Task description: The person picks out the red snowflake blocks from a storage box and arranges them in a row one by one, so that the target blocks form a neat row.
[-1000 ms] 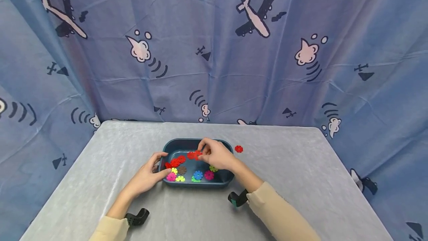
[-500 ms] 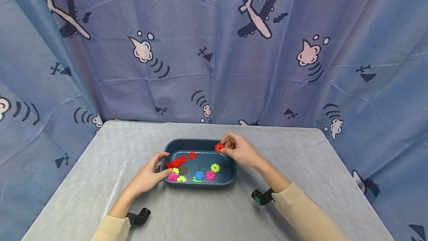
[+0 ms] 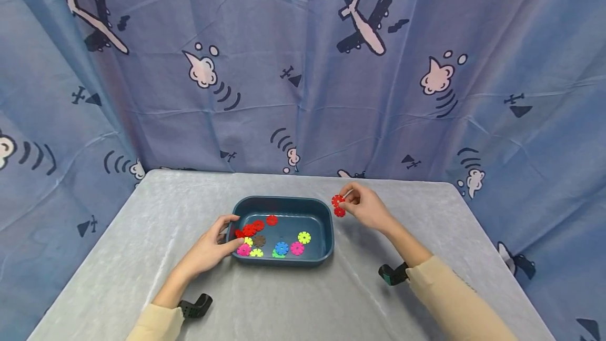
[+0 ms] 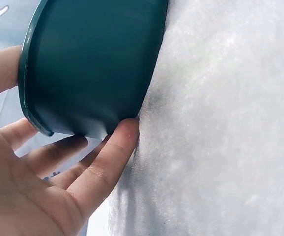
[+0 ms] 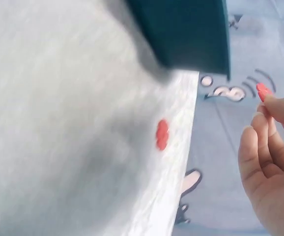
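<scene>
A dark blue-green plastic tray [image 3: 314,227] stands on the table. My left hand [image 3: 205,251] grips its left end, thumb over the rim and other fingers along the outer wall, as the left wrist view shows. Past the tray's right end, my right hand [image 3: 370,210] pinches a red flower-shaped notched disc [image 3: 337,200] between thumb and fingers. Another red disc [image 3: 339,212] lies on the table just below it in the head view. In the right wrist view the held disc [image 5: 263,92] is raised apart from the lying disc [image 5: 162,134].
Inside the tray lie several more notched discs: red ones [image 3: 249,230] at the left, a brown one [image 3: 259,241], a blue one [image 3: 281,248], a pink one [image 3: 297,248] and a yellow-green one [image 3: 304,237]. A blue patterned curtain [image 3: 255,78] hangs behind the grey-white table [image 3: 293,304].
My right hand has carried a red disc from inside the tray, over its right rim, to beside the red disc on the table. My left hand keeps its hold on the tray.
</scene>
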The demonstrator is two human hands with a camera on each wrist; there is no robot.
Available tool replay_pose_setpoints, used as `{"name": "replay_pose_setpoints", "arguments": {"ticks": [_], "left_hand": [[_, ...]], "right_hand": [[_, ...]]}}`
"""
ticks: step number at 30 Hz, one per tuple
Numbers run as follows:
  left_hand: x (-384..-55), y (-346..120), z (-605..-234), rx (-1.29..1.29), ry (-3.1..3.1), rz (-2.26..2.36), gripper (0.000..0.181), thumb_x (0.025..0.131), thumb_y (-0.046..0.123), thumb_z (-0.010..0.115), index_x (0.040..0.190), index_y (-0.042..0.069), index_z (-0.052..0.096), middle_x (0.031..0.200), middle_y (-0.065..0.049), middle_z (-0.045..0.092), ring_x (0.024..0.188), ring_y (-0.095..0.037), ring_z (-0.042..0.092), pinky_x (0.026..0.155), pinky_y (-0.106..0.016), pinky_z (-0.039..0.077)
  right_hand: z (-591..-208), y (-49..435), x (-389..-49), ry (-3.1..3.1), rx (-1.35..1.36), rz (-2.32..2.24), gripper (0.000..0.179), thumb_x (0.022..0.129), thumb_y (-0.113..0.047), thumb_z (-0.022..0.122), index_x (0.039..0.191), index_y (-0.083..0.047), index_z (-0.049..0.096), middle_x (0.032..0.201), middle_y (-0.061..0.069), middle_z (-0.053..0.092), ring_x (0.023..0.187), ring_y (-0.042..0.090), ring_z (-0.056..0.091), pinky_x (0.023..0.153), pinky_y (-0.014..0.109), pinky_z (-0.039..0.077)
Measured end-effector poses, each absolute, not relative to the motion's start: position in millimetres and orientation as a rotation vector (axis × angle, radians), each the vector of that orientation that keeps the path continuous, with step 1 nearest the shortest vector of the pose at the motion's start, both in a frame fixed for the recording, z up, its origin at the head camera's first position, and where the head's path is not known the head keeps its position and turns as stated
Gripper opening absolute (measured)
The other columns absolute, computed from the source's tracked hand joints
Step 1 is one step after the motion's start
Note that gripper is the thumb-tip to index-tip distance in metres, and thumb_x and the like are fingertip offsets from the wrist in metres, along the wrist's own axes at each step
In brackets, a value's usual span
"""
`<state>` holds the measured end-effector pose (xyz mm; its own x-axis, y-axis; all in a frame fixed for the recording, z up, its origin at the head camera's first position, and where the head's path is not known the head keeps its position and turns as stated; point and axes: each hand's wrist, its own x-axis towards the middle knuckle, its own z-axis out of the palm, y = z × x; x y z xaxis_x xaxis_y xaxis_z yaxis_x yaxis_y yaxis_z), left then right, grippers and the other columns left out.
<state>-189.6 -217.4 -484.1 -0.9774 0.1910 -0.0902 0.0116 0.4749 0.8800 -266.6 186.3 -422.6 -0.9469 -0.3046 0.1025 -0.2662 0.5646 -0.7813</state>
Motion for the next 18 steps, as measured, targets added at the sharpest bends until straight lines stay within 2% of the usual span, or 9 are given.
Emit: {"name": "replay_pose_setpoints", "arguments": {"ticks": [3, 9, 18], "left_hand": [[-190, -217, -484, 0.185, 2.545, 1.511, 0.068, 0.094, 0.043, 0.073, 0.150, 0.019, 0.042, 0.160, -0.020, 0.032, 0.140, -0.049, 0.041, 0.113, -0.062, 0.034], [-190, -216, -483, 0.181, 2.544, 1.508, 0.067, 0.095, 0.041, 0.072, 0.150, 0.020, 0.042, 0.160, -0.021, 0.032, 0.139, -0.050, 0.041, 0.112, -0.063, 0.034], [-189, -217, -480, 0.209, 2.545, 1.524, 0.064, 0.096, 0.038, 0.072, 0.149, 0.017, 0.043, 0.159, -0.022, 0.033, 0.139, -0.049, 0.041, 0.113, -0.061, 0.035]], "right_hand": [[-429, 196, -272, 2.757, -0.462, -1.367, 0.018, 0.093, -0.001, 0.070, 0.109, -0.003, 0.061, 0.083, 0.011, 0.064, 0.069, 0.022, 0.054, 0.062, 0.031, 0.046], [-447, 212, -281, 2.753, -0.379, -1.394, 0.018, 0.094, 0.000, 0.069, 0.109, 0.000, 0.060, 0.087, 0.020, 0.066, 0.070, 0.020, 0.054, 0.062, 0.030, 0.046], [-473, 225, -290, 2.711, -0.226, -1.352, 0.017, 0.095, 0.002, 0.064, 0.111, 0.001, 0.059, 0.086, 0.018, 0.066, 0.061, 0.017, 0.053, 0.051, 0.030, 0.046]]}}
